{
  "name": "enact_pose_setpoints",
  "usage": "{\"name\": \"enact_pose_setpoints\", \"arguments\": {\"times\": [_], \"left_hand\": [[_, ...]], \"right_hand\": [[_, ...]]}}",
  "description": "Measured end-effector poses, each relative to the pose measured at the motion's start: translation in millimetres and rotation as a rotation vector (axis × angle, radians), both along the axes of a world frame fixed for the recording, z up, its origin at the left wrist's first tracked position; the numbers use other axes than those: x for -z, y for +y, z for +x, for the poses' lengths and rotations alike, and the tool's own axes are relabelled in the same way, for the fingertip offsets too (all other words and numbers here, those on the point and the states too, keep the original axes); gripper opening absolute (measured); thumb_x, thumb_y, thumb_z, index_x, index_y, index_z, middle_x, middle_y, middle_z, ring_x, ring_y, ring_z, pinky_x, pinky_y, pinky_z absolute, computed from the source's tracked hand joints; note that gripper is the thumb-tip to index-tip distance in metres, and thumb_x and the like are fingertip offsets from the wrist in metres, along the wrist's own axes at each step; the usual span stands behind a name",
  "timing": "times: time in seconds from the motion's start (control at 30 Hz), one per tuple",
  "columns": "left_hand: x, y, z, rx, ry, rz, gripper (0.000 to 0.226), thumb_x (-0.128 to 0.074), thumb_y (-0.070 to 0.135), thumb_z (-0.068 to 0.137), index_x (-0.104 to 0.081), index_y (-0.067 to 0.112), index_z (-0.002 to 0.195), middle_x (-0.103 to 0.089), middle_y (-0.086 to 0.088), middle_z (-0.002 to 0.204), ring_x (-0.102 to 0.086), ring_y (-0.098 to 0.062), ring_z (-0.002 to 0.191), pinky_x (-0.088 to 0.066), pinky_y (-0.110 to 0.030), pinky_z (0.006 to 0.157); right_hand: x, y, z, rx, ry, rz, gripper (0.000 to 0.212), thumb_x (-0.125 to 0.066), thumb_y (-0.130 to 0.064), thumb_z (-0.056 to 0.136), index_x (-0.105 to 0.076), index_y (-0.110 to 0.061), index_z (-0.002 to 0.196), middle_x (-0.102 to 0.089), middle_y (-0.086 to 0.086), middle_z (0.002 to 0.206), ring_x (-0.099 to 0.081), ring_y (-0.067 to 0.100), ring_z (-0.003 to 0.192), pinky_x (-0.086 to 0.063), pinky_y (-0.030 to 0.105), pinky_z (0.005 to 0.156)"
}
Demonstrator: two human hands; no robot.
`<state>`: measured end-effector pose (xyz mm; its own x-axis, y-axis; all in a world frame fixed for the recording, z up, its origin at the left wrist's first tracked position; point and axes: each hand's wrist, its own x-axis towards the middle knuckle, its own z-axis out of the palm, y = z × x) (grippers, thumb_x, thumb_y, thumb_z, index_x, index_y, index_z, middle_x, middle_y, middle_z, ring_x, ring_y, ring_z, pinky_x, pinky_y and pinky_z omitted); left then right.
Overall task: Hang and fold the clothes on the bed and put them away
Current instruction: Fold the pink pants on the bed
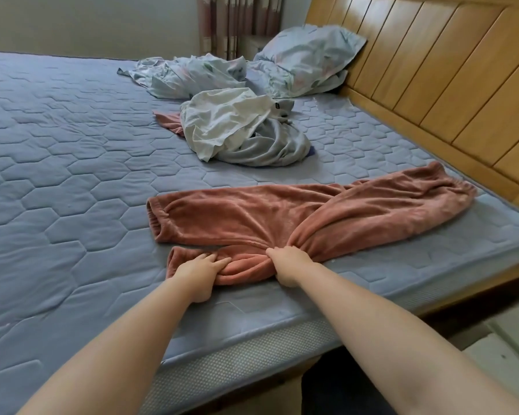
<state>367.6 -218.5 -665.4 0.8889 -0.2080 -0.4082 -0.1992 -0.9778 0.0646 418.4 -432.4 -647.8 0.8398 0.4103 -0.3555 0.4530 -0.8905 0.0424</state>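
Observation:
Pink fleece trousers (297,214) lie spread across the blue quilted mattress (72,175), waistband toward the headboard, one leg stretched to the left. My left hand (198,272) grips the bunched lower leg near the mattress edge. My right hand (288,263) clutches gathered fabric at the crotch, fingers curled into the fleece. Farther back sits a heap of clothes: a white garment (222,121) on top, a grey one (267,145) under it, and a bit of pink fabric (168,119) sticking out at the left.
A wooden headboard (432,85) runs along the right. A floral pillow (309,61) and rumpled floral bedding (186,74) lie at the head end. Curtains (237,19) hang behind. The bed's near edge (252,357) is just below my arms.

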Motion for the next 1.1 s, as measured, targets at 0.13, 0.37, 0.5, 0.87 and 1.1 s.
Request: {"name": "enact_pose_setpoints", "arguments": {"times": [0.13, 0.37, 0.5, 0.87, 1.1], "left_hand": [[-7.7, 3.6, 6.6, 0.004, 0.071, -0.033, 0.084, -0.051, 0.008, 0.084, -0.009, 0.032, 0.152, -0.013, -0.003, 0.16, -0.018, -0.023, 0.145, -0.02, -0.031, 0.117], [-45.8, 31.1, 21.7, -0.066, -0.223, -0.023, 0.035, -0.054, 0.017, 0.076, -0.063, 0.024, 0.11, -0.056, -0.001, 0.114, -0.054, -0.026, 0.108, -0.049, -0.035, 0.085], [-70.8, 63.3, 32.6, -0.235, -0.16, -0.209, 0.011, -0.062, 0.007, 0.074, -0.066, 0.018, 0.076, -0.061, -0.003, 0.079, -0.058, -0.025, 0.083, -0.044, -0.026, 0.069], [-82.3, 104.1, 87.4, -1.026, -0.37, -1.081, 0.034, -0.07, 0.02, 0.085, -0.062, 0.013, 0.117, -0.062, -0.015, 0.114, -0.062, -0.022, 0.091, -0.051, -0.031, 0.078], [-17.3, 94.2, 88.2, -1.289, -0.31, -0.869, 0.11, -0.079, 0.046, 0.071, -0.014, 0.005, 0.149, -0.033, -0.021, 0.149, -0.036, -0.034, 0.136, -0.032, -0.039, 0.112]], "right_hand": [[-6.5, 2.1, 10.8, 0.026, 0.115, -0.027, 0.038, -0.056, -0.013, 0.081, -0.055, -0.013, 0.119, -0.059, 0.011, 0.124, -0.057, 0.032, 0.112, -0.048, 0.035, 0.091], [-24.3, -0.8, 27.2, 0.118, 0.106, 0.114, 0.038, -0.066, -0.047, 0.079, -0.066, -0.017, 0.101, -0.068, 0.004, 0.102, -0.063, 0.028, 0.092, -0.049, 0.03, 0.077], [-53.7, -0.1, 38.7, 0.035, 0.075, 0.08, 0.043, -0.068, -0.048, 0.079, -0.062, -0.014, 0.106, -0.064, 0.003, 0.106, -0.06, 0.026, 0.1, -0.045, 0.031, 0.078], [-103.9, 15.1, 125.5, 0.17, -0.323, 0.622, 0.034, -0.065, -0.021, 0.086, -0.058, -0.009, 0.117, -0.059, 0.013, 0.117, -0.052, 0.031, 0.112, -0.043, 0.037, 0.094], [-24.0, 34.6, 72.3, 0.097, -0.401, 0.554, 0.058, -0.054, -0.027, 0.09, -0.037, -0.006, 0.141, -0.038, 0.017, 0.144, -0.033, 0.032, 0.133, -0.022, 0.04, 0.114]]}}
